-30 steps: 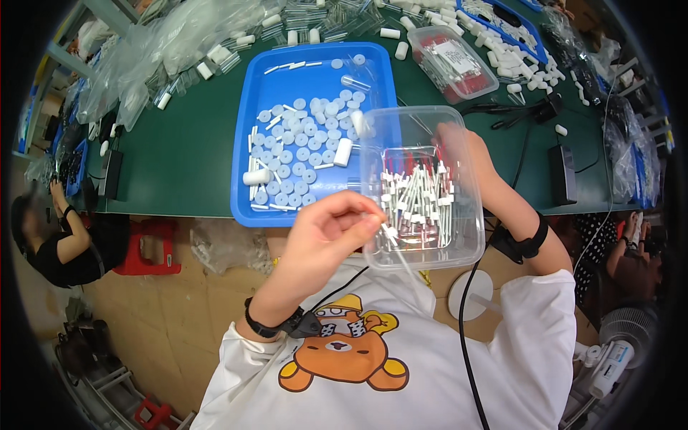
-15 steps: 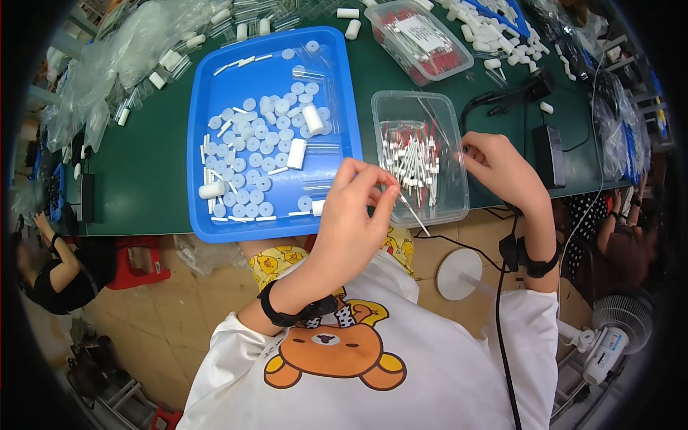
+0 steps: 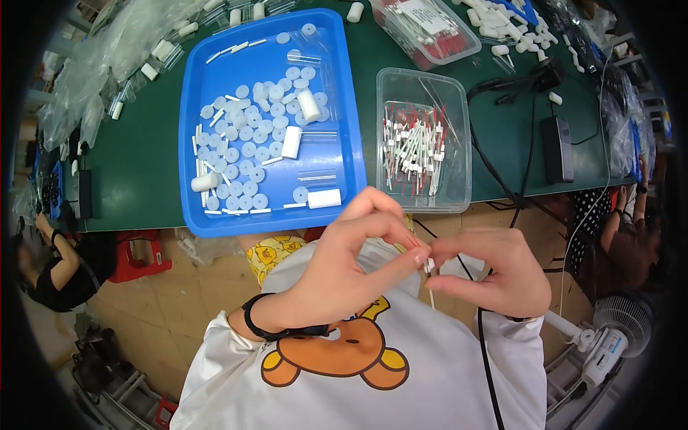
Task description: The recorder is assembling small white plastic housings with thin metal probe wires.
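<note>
In front of my shirt, my left hand (image 3: 376,247) pinches a thin white stick with a small white collar (image 3: 429,266) between thumb and fingers. The stick's lower end points down toward my lap. My right hand (image 3: 494,272) meets it from the right; its thumb and forefinger bracket the collar at their tips, with a small gap in between. Just beyond the hands stands a clear plastic box (image 3: 459,179), holding many similar white sticks with collars and red wires (image 3: 416,147).
On the left lies a blue tray (image 3: 344,64) with translucent discs (image 3: 247,134), short white rods, white cylinders and clear tubes. A second clear box (image 3: 430,29) stands behind. Black cables and an adapter (image 3: 557,150) are on the right. Other people sit at both sides.
Both hands have come down and nearer to my body. My right hand has left the box's right edge and moved beside the left hand, at the stick.
</note>
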Available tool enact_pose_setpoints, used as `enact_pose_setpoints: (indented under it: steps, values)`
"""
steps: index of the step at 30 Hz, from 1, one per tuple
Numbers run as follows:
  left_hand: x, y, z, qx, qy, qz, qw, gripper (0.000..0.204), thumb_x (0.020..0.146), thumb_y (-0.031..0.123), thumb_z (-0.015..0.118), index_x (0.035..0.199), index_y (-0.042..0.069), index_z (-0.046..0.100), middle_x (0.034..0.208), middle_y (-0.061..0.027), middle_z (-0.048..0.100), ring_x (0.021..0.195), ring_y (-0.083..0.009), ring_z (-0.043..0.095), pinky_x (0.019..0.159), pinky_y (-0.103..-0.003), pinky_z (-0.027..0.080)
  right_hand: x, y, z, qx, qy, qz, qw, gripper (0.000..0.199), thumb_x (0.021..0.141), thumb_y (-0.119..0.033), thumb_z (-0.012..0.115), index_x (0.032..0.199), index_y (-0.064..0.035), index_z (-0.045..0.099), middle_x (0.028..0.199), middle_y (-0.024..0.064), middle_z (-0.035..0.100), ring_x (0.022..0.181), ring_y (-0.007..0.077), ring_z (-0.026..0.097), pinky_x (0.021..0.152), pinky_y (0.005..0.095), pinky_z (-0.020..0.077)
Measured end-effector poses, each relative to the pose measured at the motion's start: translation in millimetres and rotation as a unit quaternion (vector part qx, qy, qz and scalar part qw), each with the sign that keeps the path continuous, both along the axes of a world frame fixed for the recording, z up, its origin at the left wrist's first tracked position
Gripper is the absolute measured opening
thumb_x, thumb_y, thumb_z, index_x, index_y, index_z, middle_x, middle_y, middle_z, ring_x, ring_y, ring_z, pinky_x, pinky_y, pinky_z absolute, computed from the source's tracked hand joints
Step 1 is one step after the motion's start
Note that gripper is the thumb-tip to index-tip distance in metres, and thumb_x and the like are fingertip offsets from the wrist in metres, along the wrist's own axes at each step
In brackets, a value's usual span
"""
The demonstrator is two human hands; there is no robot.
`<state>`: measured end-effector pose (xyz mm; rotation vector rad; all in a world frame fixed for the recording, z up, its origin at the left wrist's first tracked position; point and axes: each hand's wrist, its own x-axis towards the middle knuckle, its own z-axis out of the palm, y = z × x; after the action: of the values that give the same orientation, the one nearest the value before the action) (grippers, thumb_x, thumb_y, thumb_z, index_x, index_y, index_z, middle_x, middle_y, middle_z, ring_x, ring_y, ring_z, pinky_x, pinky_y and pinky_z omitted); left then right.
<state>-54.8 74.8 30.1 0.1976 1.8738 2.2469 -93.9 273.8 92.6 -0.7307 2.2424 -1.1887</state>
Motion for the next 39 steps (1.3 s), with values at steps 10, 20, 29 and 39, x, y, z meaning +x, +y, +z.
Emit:
enact_pose_setpoints:
  steps: [10,20,29,39]
  values:
    - [-10,8,0,0.034,-0.058,-0.082,0.994,0.012,0.082,0.011,0.065,0.092,0.004,0.065,0.094,-0.0031,0.047,0.086,-0.0100,0.049,0.076,-0.025,0.039,4,26,-8,-0.015,-0.041,0.004,0.999,0.020,0.075,-0.005,0.069,0.094,-0.0005,0.063,0.070,0.0098,0.064,0.063,0.0195,0.065,0.057,0.0260,0.0478]
    - [-41,-14,-4,-0.234,0.090,0.105,0.962,0.015,0.080,0.005,0.062,0.094,0.003,0.062,0.087,-0.0055,0.053,0.072,-0.0128,0.050,0.066,-0.025,0.042,29,86,-41,-0.189,-0.118,-0.311,0.924,0.024,0.081,0.005,0.057,0.104,0.0092,0.056,0.076,0.0111,0.065,0.071,0.0150,0.062,0.066,0.0248,0.0484]
    - [-36,-22,-10,-0.239,0.098,0.086,0.962,0.012,0.080,0.003,0.061,0.091,0.002,0.063,0.087,-0.0066,0.056,0.073,-0.0136,0.051,0.067,-0.025,0.042,25,51,-56,-0.242,-0.173,-0.295,0.908,0.027,0.082,0.004,0.056,0.109,0.0091,0.055,0.077,0.0113,0.066,0.074,0.0138,0.063,0.068,0.0243,0.0484]
    - [-18,-71,-19,-0.300,0.056,0.183,0.935,0.015,0.080,0.000,0.059,0.094,0.000,0.061,0.081,-0.0052,0.057,0.070,-0.0124,0.051,0.066,-0.024,0.041,13,18,-63,-0.256,-0.177,-0.286,0.906,0.017,0.077,0.006,0.063,0.092,0.0038,0.055,0.086,0.0093,0.062,0.078,0.0163,0.064,0.073,0.0261,0.0483]
